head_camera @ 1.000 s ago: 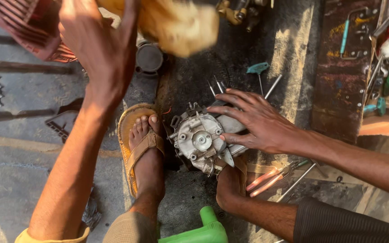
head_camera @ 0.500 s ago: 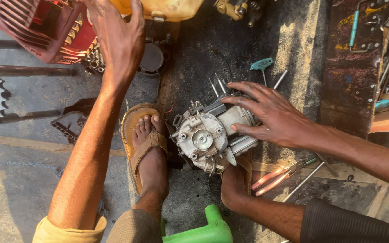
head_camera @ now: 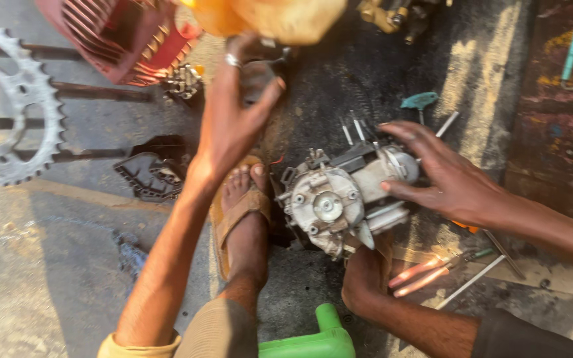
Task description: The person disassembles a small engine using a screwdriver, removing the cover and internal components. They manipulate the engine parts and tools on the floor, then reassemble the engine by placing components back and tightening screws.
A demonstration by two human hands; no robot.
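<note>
The right hand [head_camera: 449, 179] rests open-fingered on the grey metal engine block [head_camera: 343, 199]; the left hand [head_camera: 233, 116] grips a small dark part [head_camera: 256, 73], blurred.

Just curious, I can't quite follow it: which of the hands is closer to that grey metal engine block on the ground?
Right. The right hand rests on the engine block, fingers spread over its far end. The left hand is raised apart, up toward the yellow container.
</note>
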